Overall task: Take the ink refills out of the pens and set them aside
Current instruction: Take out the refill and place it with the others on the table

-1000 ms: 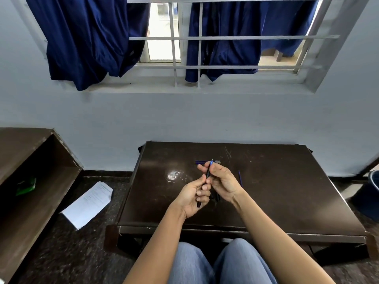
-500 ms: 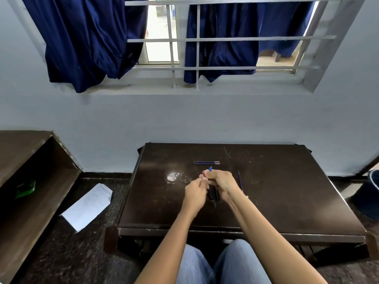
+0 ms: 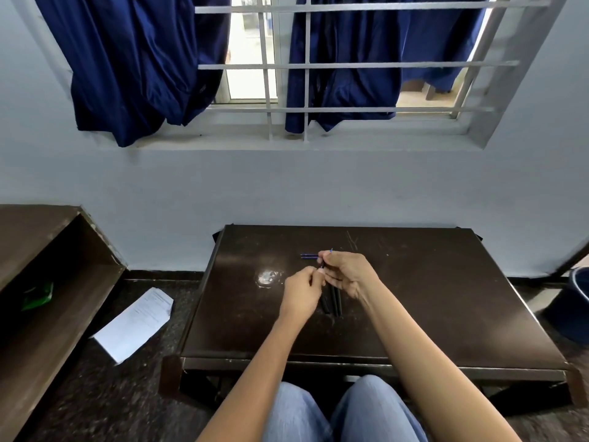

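Bare forearms, light blue jeans (image 3: 344,413)

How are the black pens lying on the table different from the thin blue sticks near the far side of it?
The black pens look thick and dark; the blue refills are far thinner and blue. The pens lie pointing toward the person, side by side, between the hands. The refills lie crosswise, farther away, partly hidden behind the right hand. Both sets rest flat on the dark table.
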